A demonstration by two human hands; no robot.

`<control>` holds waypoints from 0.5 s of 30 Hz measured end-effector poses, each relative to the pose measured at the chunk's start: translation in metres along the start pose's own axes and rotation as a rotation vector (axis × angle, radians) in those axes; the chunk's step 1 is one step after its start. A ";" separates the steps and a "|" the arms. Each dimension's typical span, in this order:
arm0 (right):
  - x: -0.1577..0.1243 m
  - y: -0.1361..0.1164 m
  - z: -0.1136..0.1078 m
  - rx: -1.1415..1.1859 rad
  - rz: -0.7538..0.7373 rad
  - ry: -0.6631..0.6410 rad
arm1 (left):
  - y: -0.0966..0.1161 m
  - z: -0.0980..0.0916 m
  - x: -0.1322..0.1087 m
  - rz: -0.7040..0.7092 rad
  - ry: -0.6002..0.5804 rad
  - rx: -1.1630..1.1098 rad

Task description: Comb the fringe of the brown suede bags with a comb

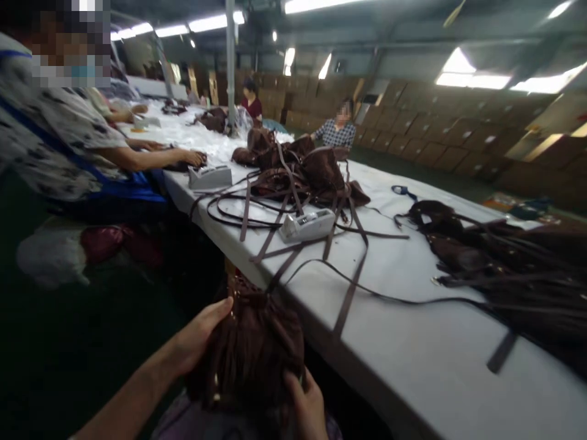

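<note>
A dark brown bag (257, 342) with gathered sides and small gold-coloured metal fittings is held in front of me, just off the table's near edge. My left hand (202, 336) grips its upper left side, the thumb lying near the metal fittings. Lower down on the right, my right hand (306, 397) clasps the bag's side with the thumb on the front face. The fingers of both hands are partly hidden behind the bag. Dark straps (353, 287) trail over the table close by.
The long white-covered table (403, 360) carries a pile of brown bags (293, 165), two tape dispensers (309, 225) (210, 177) and more dark bags (513, 256) at right. A co-worker in a patterned top (59, 128) stands at left. Cardboard boxes (426, 134) line the back.
</note>
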State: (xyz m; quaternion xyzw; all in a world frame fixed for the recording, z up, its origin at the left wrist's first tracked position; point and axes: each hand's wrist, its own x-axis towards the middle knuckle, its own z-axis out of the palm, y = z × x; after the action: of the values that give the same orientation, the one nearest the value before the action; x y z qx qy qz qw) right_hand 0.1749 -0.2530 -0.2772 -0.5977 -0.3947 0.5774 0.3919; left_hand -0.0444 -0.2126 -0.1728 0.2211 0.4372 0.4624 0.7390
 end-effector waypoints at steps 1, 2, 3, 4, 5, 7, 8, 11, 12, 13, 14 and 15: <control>0.001 0.001 0.000 0.112 0.063 0.026 | -0.006 -0.005 -0.003 -0.026 0.000 0.050; 0.003 0.002 0.000 0.213 0.116 0.053 | -0.013 -0.010 -0.007 -0.051 0.007 0.113; 0.004 0.002 -0.001 0.287 0.157 0.073 | -0.019 -0.015 -0.010 -0.073 0.012 0.181; 0.005 0.002 -0.002 0.325 0.180 0.082 | -0.025 -0.019 -0.012 -0.081 0.009 0.254; 0.006 0.002 -0.003 0.345 0.195 0.081 | -0.029 -0.022 -0.014 -0.066 0.000 0.324; 0.006 0.001 -0.006 0.377 0.212 0.070 | -0.033 -0.024 -0.018 -0.013 -0.015 0.427; 0.006 0.000 -0.008 0.396 0.213 0.065 | -0.031 -0.024 -0.019 0.002 -0.025 0.447; 0.007 -0.009 -0.011 0.436 0.150 0.000 | -0.017 -0.017 -0.028 -0.039 -0.066 0.385; 0.007 -0.014 -0.011 0.419 0.110 -0.041 | -0.011 -0.014 -0.031 -0.065 -0.064 0.338; 0.008 -0.018 -0.011 0.378 0.066 -0.080 | -0.006 -0.011 -0.033 -0.090 -0.043 0.279; 0.007 -0.020 -0.011 0.317 0.022 -0.109 | -0.002 -0.008 -0.034 -0.111 -0.004 0.210; 0.007 -0.020 -0.012 0.247 -0.012 -0.127 | 0.001 -0.006 -0.033 -0.126 0.048 0.140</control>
State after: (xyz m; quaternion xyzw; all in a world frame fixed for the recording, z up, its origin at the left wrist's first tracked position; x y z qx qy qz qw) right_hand 0.1864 -0.2394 -0.2608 -0.5049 -0.3480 0.6559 0.4401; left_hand -0.0561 -0.2419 -0.1605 0.2333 0.4992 0.3883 0.7386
